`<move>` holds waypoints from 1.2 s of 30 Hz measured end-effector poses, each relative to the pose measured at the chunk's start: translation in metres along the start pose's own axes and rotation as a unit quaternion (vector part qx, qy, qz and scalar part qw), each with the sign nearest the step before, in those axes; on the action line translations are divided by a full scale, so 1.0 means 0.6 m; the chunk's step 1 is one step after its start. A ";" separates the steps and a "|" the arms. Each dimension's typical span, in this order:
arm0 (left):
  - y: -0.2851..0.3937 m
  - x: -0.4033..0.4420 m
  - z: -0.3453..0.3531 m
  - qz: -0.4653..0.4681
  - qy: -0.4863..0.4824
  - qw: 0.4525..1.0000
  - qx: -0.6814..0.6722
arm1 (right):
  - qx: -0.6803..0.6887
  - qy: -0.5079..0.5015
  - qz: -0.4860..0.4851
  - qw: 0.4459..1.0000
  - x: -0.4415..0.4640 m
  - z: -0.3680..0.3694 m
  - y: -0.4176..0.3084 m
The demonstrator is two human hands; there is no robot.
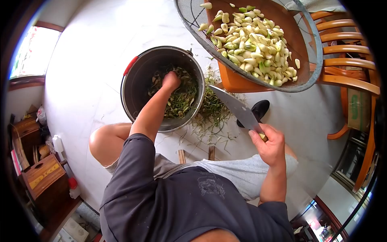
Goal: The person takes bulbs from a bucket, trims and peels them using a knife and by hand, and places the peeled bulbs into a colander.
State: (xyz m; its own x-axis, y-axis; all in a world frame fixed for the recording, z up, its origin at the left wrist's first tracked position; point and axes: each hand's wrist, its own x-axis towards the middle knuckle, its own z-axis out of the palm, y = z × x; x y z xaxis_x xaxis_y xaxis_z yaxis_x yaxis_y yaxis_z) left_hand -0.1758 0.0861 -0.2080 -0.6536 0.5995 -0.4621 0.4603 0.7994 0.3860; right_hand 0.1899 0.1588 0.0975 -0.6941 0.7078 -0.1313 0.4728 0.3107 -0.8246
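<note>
My left hand (pixel 171 81) reaches down into a deep dark metal bucket (pixel 135 97), among green stalks and small bulbs (pixel 179 99). Its fingers point away from me and are hidden, so what they hold does not show. My right hand (pixel 270 144) is wrapped around the handle of a kitchen cleaver (pixel 238 107), whose broad blade points up and left over the floor. Above the blade, a large mesh sieve (pixel 315 66) carries a heap of pale, trimmed bulbs (pixel 258 44), some with green tips.
Loose green trimmings (pixel 213 103) lie on the pale tiled floor (pixel 92 80) beside the bucket. The sieve rests over an orange-brown seat (pixel 234 82), near a wooden slatted chair (pixel 346 62). My dark shoe (pixel 260 109) is right of the trimmings. Wooden drawers (pixel 42 175) stand at the left.
</note>
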 end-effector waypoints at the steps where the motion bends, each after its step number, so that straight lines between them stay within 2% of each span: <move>1: 0.003 0.000 0.001 -0.011 -0.004 1.000 0.008 | -0.013 -0.002 -0.008 1.000 0.002 0.002 0.002; 3: 0.010 0.002 -0.001 -0.031 -0.010 0.999 0.025 | -0.020 -0.013 -0.014 1.000 0.007 0.002 -0.001; 9: -0.011 0.012 0.009 0.060 0.015 0.998 0.031 | -0.019 -0.022 -0.021 0.999 0.004 0.005 0.000; 12: -0.007 0.006 0.018 0.048 0.035 0.998 0.012 | 0.006 -0.015 -0.017 1.000 0.001 0.008 0.004; 15: -0.018 0.025 0.040 0.048 -0.002 0.999 0.005 | 0.013 -0.013 -0.020 1.000 0.001 0.009 0.004; 18: 0.017 -0.026 -0.001 0.050 0.007 0.995 -0.087 | -0.001 -0.015 -0.028 0.999 0.001 0.006 0.007; 21: 0.034 -0.049 -0.039 -0.006 -0.011 0.981 -0.195 | 0.011 0.011 -0.039 0.999 -0.002 0.005 0.002; 22: 0.050 -0.074 -0.080 -0.009 -0.054 0.978 -0.199 | 0.003 0.018 -0.047 0.999 -0.004 0.006 0.006; 25: 0.051 -0.127 -0.123 0.099 0.025 0.940 -0.324 | 0.028 0.012 -0.036 0.999 -0.011 0.008 -0.011; 28: 0.092 -0.235 -0.207 0.081 -0.024 0.927 -0.365 | 0.014 0.036 -0.090 0.995 -0.017 0.021 -0.010; 29: 0.097 -0.260 -0.215 0.084 -0.047 0.906 -0.412 | 0.009 0.043 -0.101 0.994 -0.019 0.024 -0.012; 32: 0.115 -0.332 -0.218 0.091 -0.120 0.831 -0.536 | -0.023 0.078 -0.151 0.985 -0.019 0.040 -0.010; 36: 0.149 -0.393 -0.201 0.098 -0.172 0.798 -0.569 | -0.083 0.093 -0.236 0.964 -0.016 0.058 0.010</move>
State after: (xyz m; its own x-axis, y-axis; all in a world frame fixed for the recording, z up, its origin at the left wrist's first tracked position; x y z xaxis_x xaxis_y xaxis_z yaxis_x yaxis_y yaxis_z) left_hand -0.0530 0.0117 0.0315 -0.3424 0.8409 -0.4192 -0.4382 0.2517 0.8629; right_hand 0.1803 0.1319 0.0748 -0.7509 0.5598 0.3505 0.2191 0.7118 -0.6673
